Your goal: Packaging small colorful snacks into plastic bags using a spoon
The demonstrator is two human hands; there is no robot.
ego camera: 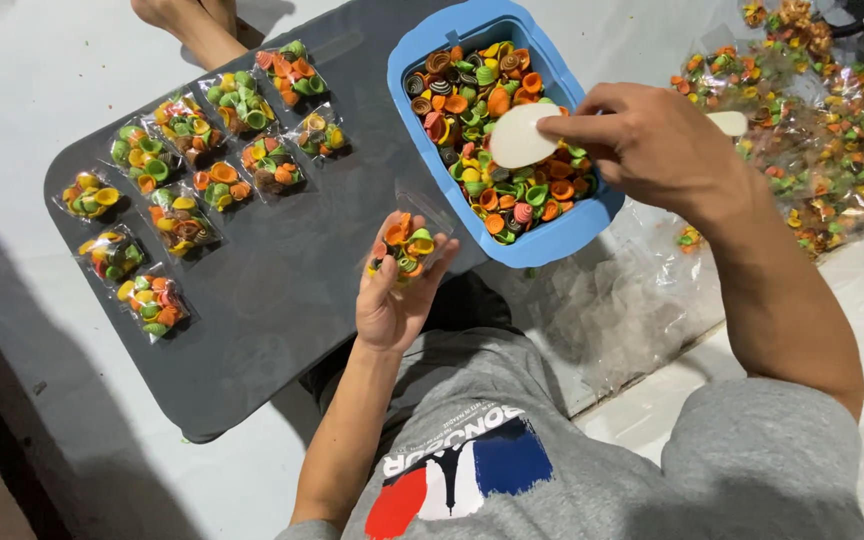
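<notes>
While the right hand (657,145) hovers over the blue tub (552,240) at the table's far right edge, a filling step looks to be in hand: fingers (577,125) pinched together on a flat white scoop (520,135), its blade lying over the heap of coloured shell-shaped crackers (482,150), its handle end poking out past the wrist. Nearer the front edge, the left hand (397,285) held palm up, fingers (377,280) curled loosely, half apart, cradling a small clear bag (407,245) already part-filled with orange and green pieces, its mouth turned toward the tub. Judged from this, next move calls for lifting a modest load on the scoop and tipping it into the narrow bag mouth without spilling, bag kept steady and open. Toward the left edge and far left corner, filled small packets (187,185) laid in rough rows on the grey table (282,300). Off the right edge, a heap of clear bags (812,120) with more pieces, on the floor
</notes>
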